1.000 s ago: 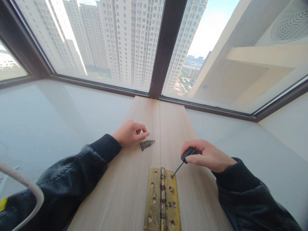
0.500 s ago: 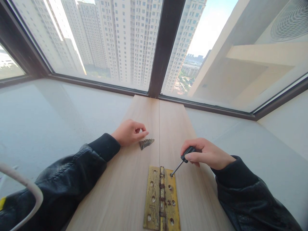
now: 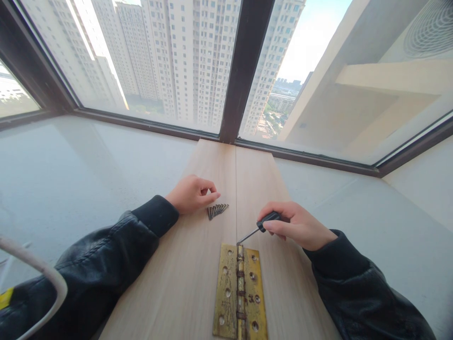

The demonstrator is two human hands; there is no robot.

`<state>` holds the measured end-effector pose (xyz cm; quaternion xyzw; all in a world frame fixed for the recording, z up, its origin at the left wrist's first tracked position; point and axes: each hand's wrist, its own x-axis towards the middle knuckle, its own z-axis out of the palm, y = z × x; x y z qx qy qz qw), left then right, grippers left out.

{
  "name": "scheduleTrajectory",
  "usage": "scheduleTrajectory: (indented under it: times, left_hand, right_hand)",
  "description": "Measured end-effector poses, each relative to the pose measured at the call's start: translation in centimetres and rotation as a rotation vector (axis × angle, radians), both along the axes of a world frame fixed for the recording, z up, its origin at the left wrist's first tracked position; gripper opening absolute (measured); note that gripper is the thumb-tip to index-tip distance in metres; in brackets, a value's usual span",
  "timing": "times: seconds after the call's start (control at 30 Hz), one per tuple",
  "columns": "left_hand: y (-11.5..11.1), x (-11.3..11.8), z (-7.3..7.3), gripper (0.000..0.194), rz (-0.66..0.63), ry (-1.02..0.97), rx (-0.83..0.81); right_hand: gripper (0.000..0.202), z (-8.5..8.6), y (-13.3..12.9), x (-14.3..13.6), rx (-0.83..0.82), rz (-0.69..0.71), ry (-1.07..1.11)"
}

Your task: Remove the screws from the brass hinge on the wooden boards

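Note:
My right hand (image 3: 295,224) is wrapped round the black handle of a screwdriver (image 3: 269,220). Its thin metal shaft slants down to the left, and the tip is at the upper end of the barrel of a worn brass hinge (image 3: 226,293). This hinge lies opened flat across the seam of the boards, with screw holes in both leaves. Further up, my left hand (image 3: 193,193) rests on the left board, thumb and index finger curled together in a ring with nothing visible in them. Just below its fingertips lies a row of several screws (image 3: 217,211).
Two pale wooden boards (image 3: 198,255) lie side by side, reaching to the dark window frame (image 3: 244,71). A white sill (image 3: 116,174) spreads on both sides. At the lower left a white curved cable or tube (image 3: 53,283) hangs in front of my left sleeve.
My right hand has moved slightly left. The screwdriver tip has gone from the top hole of the right hinge leaf to the barrel's upper end. My left hand keeps its pose.

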<state>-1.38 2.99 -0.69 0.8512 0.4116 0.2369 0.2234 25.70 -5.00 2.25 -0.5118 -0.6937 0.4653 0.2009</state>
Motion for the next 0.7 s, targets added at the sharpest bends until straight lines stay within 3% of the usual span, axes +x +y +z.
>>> scheduleTrajectory:
  times: [0.7]
  left_hand:
    - [-0.14,0.03,0.22,0.028,0.009,-0.002,-0.017]
  right_hand:
    - [0.024,0.08,-0.21,-0.14,-0.013,0.055,0.025]
